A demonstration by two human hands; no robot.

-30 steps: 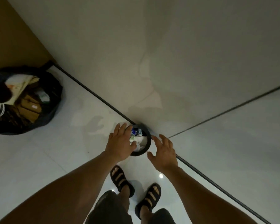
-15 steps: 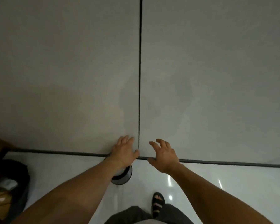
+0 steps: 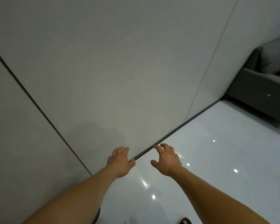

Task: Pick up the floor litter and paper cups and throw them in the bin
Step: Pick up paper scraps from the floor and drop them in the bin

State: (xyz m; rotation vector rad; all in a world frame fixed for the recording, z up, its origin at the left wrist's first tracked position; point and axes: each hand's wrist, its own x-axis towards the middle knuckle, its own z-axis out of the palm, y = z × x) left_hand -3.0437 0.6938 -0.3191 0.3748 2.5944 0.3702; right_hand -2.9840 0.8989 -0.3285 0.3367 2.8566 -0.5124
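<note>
Head view gives us a grey panelled wall (image 3: pixel 120 62), a glossy white floor (image 3: pixel 217 159) and a dark sofa (image 3: pixel 257 94) far right. Our left hand (image 3: pixel 120 162) and right hand (image 3: pixel 167 160) hover with loosely spread fingers, holding nothing. Where the bin stands, we cannot tell.

Two bare hands reach out, the left hand (image 3: pixel 120 161) and the right hand (image 3: pixel 167 160), both empty with loose fingers. A big grey wall (image 3: pixel 120 70) meets the shiny white floor (image 3: pixel 217 159). A dark sofa (image 3: pixel 262 92) sits far right.
</note>
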